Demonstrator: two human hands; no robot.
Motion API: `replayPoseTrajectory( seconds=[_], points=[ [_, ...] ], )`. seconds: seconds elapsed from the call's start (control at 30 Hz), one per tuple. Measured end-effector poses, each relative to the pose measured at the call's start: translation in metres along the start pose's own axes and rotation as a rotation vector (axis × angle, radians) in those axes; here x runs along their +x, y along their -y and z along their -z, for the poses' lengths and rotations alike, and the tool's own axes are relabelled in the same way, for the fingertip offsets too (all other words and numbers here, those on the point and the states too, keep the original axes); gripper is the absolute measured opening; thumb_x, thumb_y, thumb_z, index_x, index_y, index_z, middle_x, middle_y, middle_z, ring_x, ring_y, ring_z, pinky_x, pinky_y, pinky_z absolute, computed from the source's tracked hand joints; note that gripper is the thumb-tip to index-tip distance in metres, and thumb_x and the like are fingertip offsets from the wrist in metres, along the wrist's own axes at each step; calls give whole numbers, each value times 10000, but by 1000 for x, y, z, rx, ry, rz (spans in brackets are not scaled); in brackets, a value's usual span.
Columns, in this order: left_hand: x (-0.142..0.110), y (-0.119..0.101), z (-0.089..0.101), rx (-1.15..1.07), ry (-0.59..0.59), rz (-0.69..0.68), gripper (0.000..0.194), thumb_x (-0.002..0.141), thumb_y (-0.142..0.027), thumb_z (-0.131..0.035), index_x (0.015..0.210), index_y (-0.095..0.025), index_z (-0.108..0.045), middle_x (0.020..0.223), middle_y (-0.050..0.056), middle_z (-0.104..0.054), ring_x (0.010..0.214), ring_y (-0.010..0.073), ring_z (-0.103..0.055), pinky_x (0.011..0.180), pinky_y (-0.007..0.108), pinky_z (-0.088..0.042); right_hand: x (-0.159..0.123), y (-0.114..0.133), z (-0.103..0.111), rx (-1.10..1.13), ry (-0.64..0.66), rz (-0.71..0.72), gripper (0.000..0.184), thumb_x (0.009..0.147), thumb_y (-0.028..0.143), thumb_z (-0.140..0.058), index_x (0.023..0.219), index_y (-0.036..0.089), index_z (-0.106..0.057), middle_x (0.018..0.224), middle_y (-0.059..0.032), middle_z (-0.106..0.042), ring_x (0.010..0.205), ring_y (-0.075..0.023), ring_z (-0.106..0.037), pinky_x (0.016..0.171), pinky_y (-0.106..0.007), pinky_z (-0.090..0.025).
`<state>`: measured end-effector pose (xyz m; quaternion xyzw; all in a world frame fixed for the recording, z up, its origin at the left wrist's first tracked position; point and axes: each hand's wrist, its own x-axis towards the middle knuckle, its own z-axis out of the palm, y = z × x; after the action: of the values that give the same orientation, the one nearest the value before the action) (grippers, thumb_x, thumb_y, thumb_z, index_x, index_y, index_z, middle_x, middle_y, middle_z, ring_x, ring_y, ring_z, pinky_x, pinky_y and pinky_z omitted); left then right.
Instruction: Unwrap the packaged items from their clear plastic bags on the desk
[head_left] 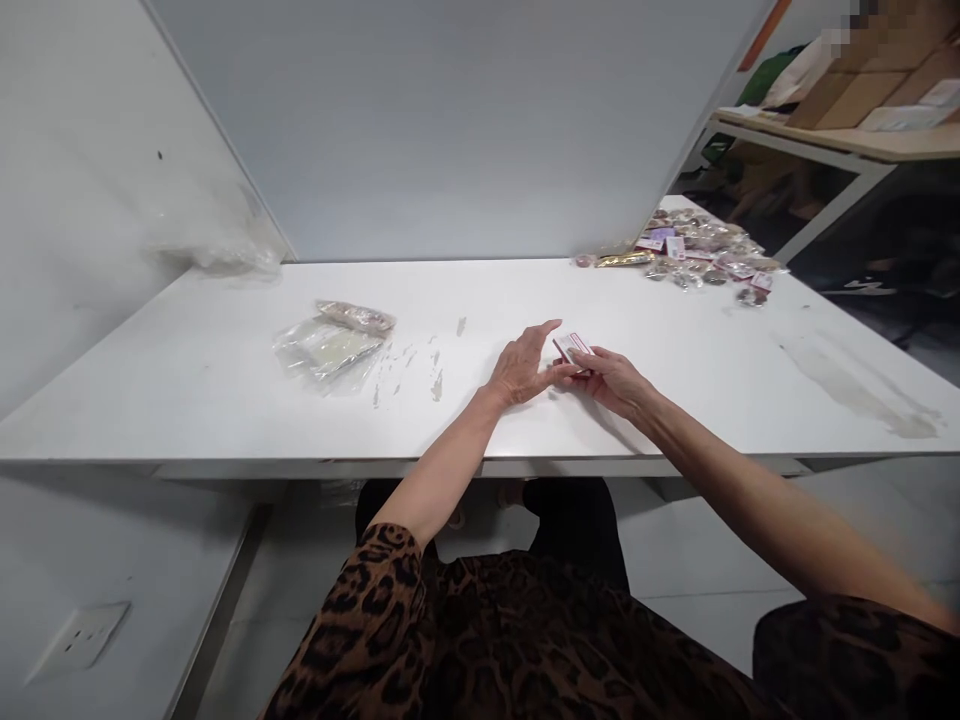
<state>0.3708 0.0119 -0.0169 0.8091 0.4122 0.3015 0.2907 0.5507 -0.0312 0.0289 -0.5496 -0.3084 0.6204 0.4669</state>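
At the left we see crumpled film (240, 255) where the table (225, 410) meets the wall (90, 200). Next lie clear bags (330, 350), a filled packet (356, 317) resting across their far side. Near the middle, our left hand (521, 370) has its fingers spread away from its thumb, which reaches to the lower edge of a printed card (574, 342); we cannot tell whether they touch. The card sits above the table, clamped between the thumb and fingers of our right hand (615, 383). Farther right, a gold strip (625, 259) lies beside a heap (712, 250) of clear-wrapped pieces and labels. A tall panel (450, 130) stands along the back, hiding what is behind it. The white tabletop bears scuffs (436, 385) left of our hands and a grey smear (862, 385) at right. Around it we see a socket (79, 640) low at left, pale floor (697, 540) below, and boxes (862, 95) on a bench (862, 140) at right.
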Motion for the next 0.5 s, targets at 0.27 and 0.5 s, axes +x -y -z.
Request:
replayPoseTrajectory(
  seconds=[0.27,0.5],
  points=[
    [-1,-2,-4,109,-9,105,604,1089,-448,-564,1636,-271,-377,1493,129,-628,1133,235,-699,1074,428,-536,0,36,106,-123,-376,-143,204,1047,246,-618,909,140,-724,846,-150,-765,573,-157,-643,399,-229,-449],
    [-2,5,-8,150,-71,57,548,1088,-394,-544,1597,-232,-424,1404,129,-659,1038,204,-715,1001,393,-588,121,130,158,-337,-511,151,222,1091,206,-491,889,216,-583,670,-33,-604,542,-144,-541,473,-240,-418]
  ],
)
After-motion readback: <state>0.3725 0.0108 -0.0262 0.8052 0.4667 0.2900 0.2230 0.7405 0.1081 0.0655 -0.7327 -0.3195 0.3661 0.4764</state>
